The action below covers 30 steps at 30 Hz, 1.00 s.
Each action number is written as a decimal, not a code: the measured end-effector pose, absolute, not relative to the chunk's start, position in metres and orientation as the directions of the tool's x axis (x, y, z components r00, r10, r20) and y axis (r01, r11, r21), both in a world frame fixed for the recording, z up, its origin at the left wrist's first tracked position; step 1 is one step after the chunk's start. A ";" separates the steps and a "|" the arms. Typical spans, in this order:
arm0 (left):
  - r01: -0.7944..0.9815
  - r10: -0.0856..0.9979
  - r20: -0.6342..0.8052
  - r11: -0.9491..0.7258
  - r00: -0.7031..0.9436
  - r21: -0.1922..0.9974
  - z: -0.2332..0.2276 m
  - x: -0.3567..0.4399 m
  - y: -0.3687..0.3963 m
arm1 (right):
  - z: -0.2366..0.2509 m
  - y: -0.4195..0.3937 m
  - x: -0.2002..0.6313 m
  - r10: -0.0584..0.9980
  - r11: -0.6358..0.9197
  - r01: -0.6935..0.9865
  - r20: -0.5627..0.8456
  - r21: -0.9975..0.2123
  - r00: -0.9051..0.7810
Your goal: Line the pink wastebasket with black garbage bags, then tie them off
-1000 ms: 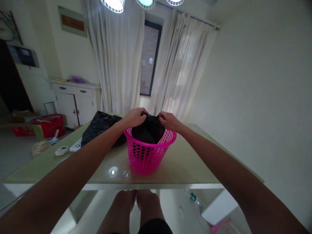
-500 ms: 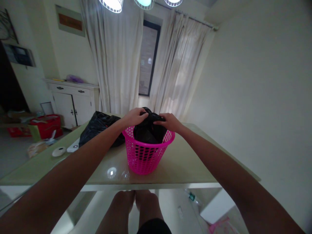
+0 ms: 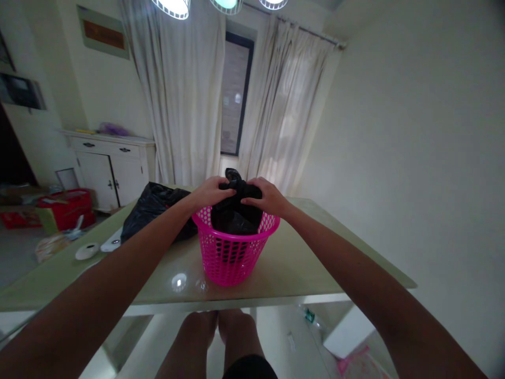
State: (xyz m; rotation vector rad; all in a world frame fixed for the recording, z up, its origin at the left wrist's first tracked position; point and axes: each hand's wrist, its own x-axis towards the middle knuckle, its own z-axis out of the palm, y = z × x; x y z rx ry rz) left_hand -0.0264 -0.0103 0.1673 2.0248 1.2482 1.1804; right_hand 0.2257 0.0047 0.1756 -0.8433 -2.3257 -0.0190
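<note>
Both hands, left hand point(image 3: 211, 192) and right hand point(image 3: 265, 197), pinched one crinkly black plastic bag point(image 3: 235, 210) shut inside one round, holey pink basket point(image 3: 232, 252).

On the table point(image 3: 307, 263), near the front edge and about midway along it: a basket point(image 3: 232, 252), with a bag point(image 3: 235, 210) inside. Left hand point(image 3: 211, 192) and right hand point(image 3: 265, 197) on top of that bag, touching at its gathered neck. Behind-left of the basket, touching it: another bag point(image 3: 152, 208). Toward the left edge: two small flat objects point(image 3: 87, 250).
</note>
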 end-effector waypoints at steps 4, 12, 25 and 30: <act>0.479 0.851 0.461 -0.523 0.252 0.705 0.167 -0.023 -0.015 | 0.178 -0.003 0.222 0.544 0.761 0.648 0.575 -0.032 -0.611; 0.511 0.915 0.381 -0.391 0.131 0.765 0.170 -0.036 -0.025 | 0.177 0.003 0.232 0.675 0.616 0.761 0.635 -0.204 -0.376; -0.317 0.950 0.308 -0.308 -0.050 0.897 0.173 -0.052 -0.028 | 0.186 0.020 0.255 0.905 0.293 0.385 0.383 -0.875 0.184; -0.355 0.893 0.405 -0.449 -0.194 0.820 0.184 -0.059 -0.039 | 0.194 0.012 0.264 0.885 0.410 0.016 0.402 -0.912 0.234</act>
